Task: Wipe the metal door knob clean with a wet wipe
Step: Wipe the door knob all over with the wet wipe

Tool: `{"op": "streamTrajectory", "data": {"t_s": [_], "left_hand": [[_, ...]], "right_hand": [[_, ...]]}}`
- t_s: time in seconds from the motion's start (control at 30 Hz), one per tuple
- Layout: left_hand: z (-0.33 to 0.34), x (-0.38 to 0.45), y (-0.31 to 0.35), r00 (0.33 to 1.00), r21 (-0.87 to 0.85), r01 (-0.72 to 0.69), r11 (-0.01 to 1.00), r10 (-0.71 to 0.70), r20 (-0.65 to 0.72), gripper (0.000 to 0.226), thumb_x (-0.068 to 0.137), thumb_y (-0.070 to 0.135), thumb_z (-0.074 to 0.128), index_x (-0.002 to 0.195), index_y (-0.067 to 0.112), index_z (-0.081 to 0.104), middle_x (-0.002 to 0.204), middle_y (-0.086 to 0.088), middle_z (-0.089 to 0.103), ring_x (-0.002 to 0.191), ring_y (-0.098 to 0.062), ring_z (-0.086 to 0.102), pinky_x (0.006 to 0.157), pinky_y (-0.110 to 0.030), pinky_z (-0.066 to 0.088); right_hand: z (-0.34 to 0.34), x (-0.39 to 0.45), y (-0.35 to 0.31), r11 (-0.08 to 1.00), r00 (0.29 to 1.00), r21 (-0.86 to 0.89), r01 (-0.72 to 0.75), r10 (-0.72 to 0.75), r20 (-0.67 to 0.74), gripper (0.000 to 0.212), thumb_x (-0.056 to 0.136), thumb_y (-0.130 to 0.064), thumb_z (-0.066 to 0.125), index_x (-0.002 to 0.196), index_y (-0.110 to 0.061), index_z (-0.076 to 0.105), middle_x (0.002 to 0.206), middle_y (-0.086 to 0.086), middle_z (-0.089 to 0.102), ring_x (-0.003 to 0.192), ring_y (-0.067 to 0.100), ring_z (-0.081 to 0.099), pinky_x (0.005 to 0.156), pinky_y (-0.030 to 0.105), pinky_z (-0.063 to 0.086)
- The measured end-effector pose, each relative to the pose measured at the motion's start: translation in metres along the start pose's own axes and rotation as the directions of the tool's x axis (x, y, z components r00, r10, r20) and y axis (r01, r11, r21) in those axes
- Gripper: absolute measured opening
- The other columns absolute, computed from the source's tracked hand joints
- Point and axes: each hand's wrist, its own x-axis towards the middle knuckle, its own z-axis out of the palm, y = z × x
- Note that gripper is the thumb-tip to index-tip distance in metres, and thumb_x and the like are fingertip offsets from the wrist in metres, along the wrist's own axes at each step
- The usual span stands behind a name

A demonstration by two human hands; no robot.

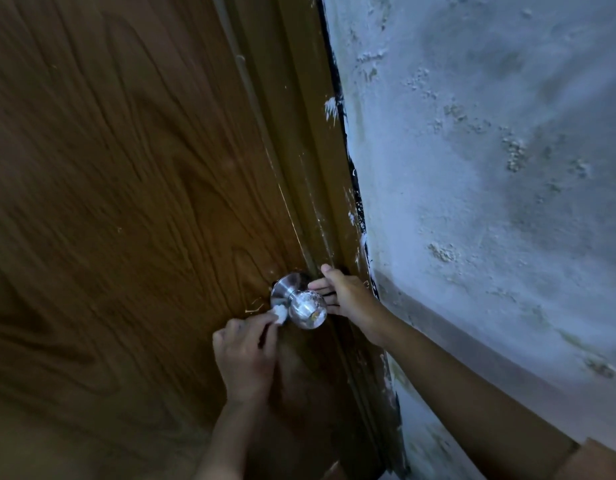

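Left hand pinches the wet wipe against the neck of the metal door knob on the wooden door, right hand fingers straight, steadying the knob's right side; wiping underway, white-smeared face likely next.

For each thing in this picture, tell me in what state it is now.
Round silver metal door knob: whitish smears on its face, not yet clean.
Small white wet wipe: bunched, pressed at the knob's left side.
Left hand: pinches the wipe.
Right hand: fingers straight beside the knob.
Brown wooden door: appears closed.
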Motion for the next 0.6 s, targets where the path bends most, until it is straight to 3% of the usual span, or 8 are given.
{"op": "streamTrajectory", "data": {"t_s": [0.07, 0.13, 0.2, 0.27, 0.33, 0.4, 0.53, 0.6], "left_hand": [[-0.012, 0.011, 0.005, 0.991, -0.158, 0.131, 0.979, -0.134, -0.007, 0.010, 0.078, 0.013, 0.062, 0.085, 0.010, 0.069, 0.077, -0.003, 0.067, 0.070, -0.007, 0.049, 0.063, -0.015, 0.031], [-0.019, 0.026, 0.012, 0.990, -0.253, 0.143, 0.957, -0.142, 0.020, 0.015, 0.078, 0.001, 0.067, 0.092, 0.007, 0.069, 0.083, -0.007, 0.066, 0.072, -0.011, 0.056, 0.066, -0.007, 0.041], [-0.025, 0.043, 0.020, 0.995, -0.248, 0.060, 0.967, -0.039, 0.090, 0.022, 0.076, -0.003, 0.068, 0.096, 0.007, 0.069, 0.087, -0.008, 0.067, 0.076, -0.011, 0.057, 0.070, -0.005, 0.042], [-0.027, 0.060, 0.028, 0.973, -0.179, -0.117, 0.977, 0.148, 0.175, 0.026, 0.069, -0.005, 0.071, 0.092, 0.008, 0.071, 0.082, -0.007, 0.068, 0.073, -0.016, 0.060, 0.066, -0.019, 0.045], [-0.027, 0.075, 0.033, 0.883, 0.018, -0.390, 0.921, 0.368, 0.291, 0.027, 0.058, 0.004, 0.078, 0.082, 0.016, 0.072, 0.070, -0.001, 0.068, 0.067, -0.021, 0.059, 0.064, -0.029, 0.038], [-0.025, 0.089, 0.033, 0.770, 0.173, -0.585, 0.793, 0.475, 0.426, 0.031, 0.048, 0.016, 0.086, 0.074, 0.025, 0.072, 0.062, 0.006, 0.067, 0.065, -0.020, 0.056, 0.064, -0.031, 0.022], [-0.019, 0.111, 0.043, 0.572, 0.171, -0.760, 0.627, 0.520, 0.634, 0.033, 0.039, 0.023, 0.089, 0.063, 0.031, 0.068, 0.052, 0.009, 0.058, 0.063, -0.018, 0.056, 0.062, -0.032, 0.018], [-0.012, 0.115, 0.051, 0.484, 0.160, -0.823, 0.545, 0.526, 0.699, 0.034, 0.033, 0.029, 0.089, 0.057, 0.033, 0.064, 0.048, 0.010, 0.053, 0.063, -0.016, 0.056, 0.063, -0.032, 0.019]], "right_hand": [[0.001, 0.000, 0.004, 0.999, 0.998, -0.010, 0.051, -0.051, -0.048, 0.042, 0.097, -0.034, 0.033, 0.112, -0.005, 0.059, 0.086, -0.006, 0.060, 0.088, 0.013, 0.057, 0.087, 0.031, 0.047], [0.001, -0.001, 0.003, 0.990, 0.987, -0.050, 0.131, -0.135, -0.086, 0.038, 0.097, -0.031, 0.033, 0.113, -0.008, 0.058, 0.092, -0.006, 0.060, 0.095, 0.013, 0.055, 0.090, 0.031, 0.044], [0.001, -0.001, -0.001, 0.983, 0.979, -0.044, 0.177, -0.181, -0.089, 0.037, 0.098, -0.028, 0.031, 0.116, -0.008, 0.056, 0.096, -0.003, 0.059, 0.093, 0.009, 0.055, 0.082, 0.023, 0.043], [0.001, -0.001, -0.002, 0.983, 0.978, -0.029, 0.179, -0.181, -0.100, 0.037, 0.098, -0.028, 0.030, 0.116, -0.009, 0.056, 0.095, -0.003, 0.059, 0.091, 0.009, 0.055, 0.077, 0.020, 0.043], [0.000, -0.002, 0.002, 0.987, 0.981, -0.027, 0.155, -0.157, -0.113, 0.036, 0.098, -0.029, 0.030, 0.114, -0.011, 0.057, 0.094, -0.003, 0.060, 0.095, 0.013, 0.056, 0.076, 0.022, 0.043], [-0.001, -0.003, 0.008, 0.993, 0.987, -0.032, 0.116, -0.119, -0.106, 0.037, 0.098, -0.031, 0.029, 0.113, -0.012, 0.057, 0.097, -0.001, 0.060, 0.097, 0.015, 0.056, 0.077, 0.023, 0.044], [0.005, -0.003, 0.019, 0.998, 0.988, 0.003, 0.062, -0.061, -0.144, 0.029, 0.088, -0.044, 0.035, 0.082, -0.027, 0.058, 0.098, 0.007, 0.063, 0.099, 0.024, 0.058, 0.093, 0.047, 0.046], [0.011, -0.004, 0.023, 0.998, 0.984, 0.028, 0.063, -0.057, -0.167, 0.029, 0.083, -0.048, 0.038, 0.078, -0.027, 0.056, 0.098, 0.009, 0.063, 0.095, 0.024, 0.059, 0.094, 0.054, 0.044]]}}
